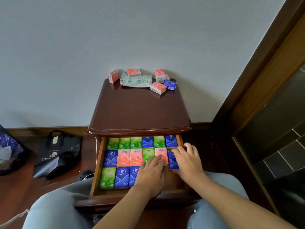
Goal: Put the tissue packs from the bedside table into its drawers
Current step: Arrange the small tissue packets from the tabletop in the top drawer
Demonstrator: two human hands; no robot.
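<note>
We have most packs filed in the open top drawer [96, 164], with two rows full and the front row part filled. Our right hand [187, 160] has its grip closed on a blue tissue pack [172, 160], seating it at the right wall, while our left hand [151, 173] lies flat on the pink pack [162, 155], gripping nothing. Six or so packs remain on the counter [140, 109], near a wrapper [137, 80]. Lower drawers are hidden.

To your left on the floor, a black tote bag [56, 154] shows pale lettering that reads "Cha" (the rest is folded out of sight). Print on the tissue packs [123, 158] is too small to read.
</note>
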